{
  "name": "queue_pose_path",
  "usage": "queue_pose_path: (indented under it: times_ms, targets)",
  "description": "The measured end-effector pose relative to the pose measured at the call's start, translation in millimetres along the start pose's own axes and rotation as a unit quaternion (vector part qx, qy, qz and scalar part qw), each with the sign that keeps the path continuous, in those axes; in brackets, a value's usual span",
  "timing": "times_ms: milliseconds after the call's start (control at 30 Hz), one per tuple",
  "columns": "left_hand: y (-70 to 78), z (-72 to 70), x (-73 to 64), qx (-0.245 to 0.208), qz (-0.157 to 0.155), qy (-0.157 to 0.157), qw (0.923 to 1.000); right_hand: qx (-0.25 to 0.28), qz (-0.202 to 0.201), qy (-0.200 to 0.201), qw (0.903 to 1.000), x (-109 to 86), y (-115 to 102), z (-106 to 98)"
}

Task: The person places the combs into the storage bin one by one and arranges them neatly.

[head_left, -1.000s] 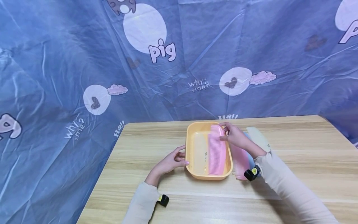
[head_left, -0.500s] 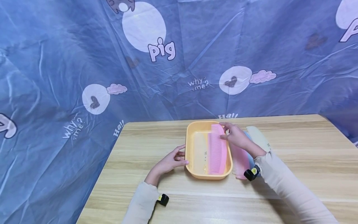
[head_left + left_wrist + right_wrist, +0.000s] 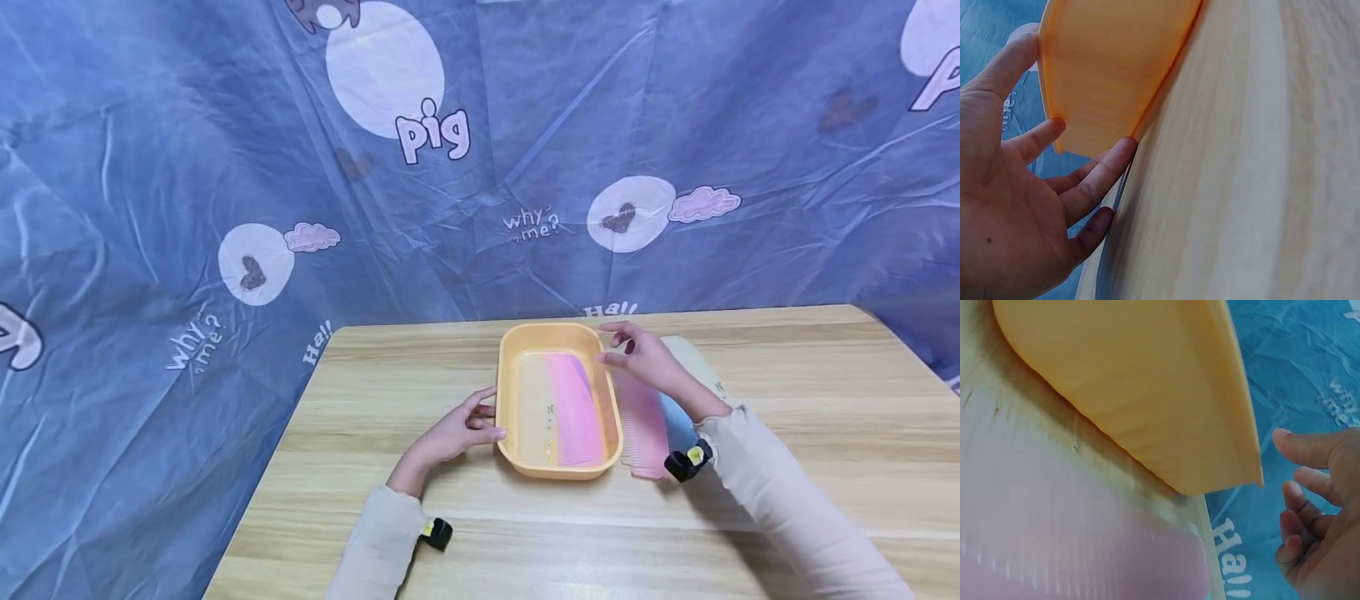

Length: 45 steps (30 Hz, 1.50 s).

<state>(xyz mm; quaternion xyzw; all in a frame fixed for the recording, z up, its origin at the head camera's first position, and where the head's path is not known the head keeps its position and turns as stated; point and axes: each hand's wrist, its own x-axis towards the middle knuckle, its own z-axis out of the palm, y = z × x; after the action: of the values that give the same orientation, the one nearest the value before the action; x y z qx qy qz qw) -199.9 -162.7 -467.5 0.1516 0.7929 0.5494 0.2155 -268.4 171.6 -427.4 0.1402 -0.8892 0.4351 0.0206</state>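
A yellow-orange plastic tray point(image 3: 558, 473) stands on the table with a pink comb point(image 3: 577, 417) and a cream comb point(image 3: 534, 408) lying side by side in it. My left hand point(image 3: 456, 431) rests its thumb and fingertips against the tray's left side. In the left wrist view, the thumb and fingers point(image 3: 1100, 175) lie fairly straight along its wall. My right hand point(image 3: 647, 357) hovers by the upper right rim, holding nothing. The right wrist view shows its fingers loosely bent, with a gap between them and the tray wall point(image 3: 1135, 394).
Right of the tray, partly under the right forearm, lie another pink comb point(image 3: 645, 433), a blue comb point(image 3: 678, 423) and a pale green comb point(image 3: 692, 358). A blue printed cloth point(image 3: 480, 167) hangs behind the wooden table point(image 3: 540, 542).
The right hand has let go of the pink comb, which now lies flat in the tray. That hand has moved slightly right, off the rim. The left hand stays at the tray.
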Motion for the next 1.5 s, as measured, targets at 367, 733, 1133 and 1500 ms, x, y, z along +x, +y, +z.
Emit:
queue_pose_path:
  times_ms: [367,733,1133,1500]
  targets:
    - [1.0,0.0,-0.3,0.006,-0.003,0.006,1.0,0.083,0.035,-0.015,0.9958,-7.9,8,-28]
    - [0.4,0.7,-0.2,0.006,-0.003,0.005,1.0,0.064,0.035,-0.016,0.9972,-15.2,19,-45]
    - [0.7,1.0,-1.3,0.006,-0.008,0.006,0.9999,0.028,0.046,-0.069,0.9962,-18.9,38,-38]
    - [3.0,0.9,-2.4,0.001,-0.006,0.003,1.0,0.016,0.028,-0.084,0.9959,-16.8,53,-29]
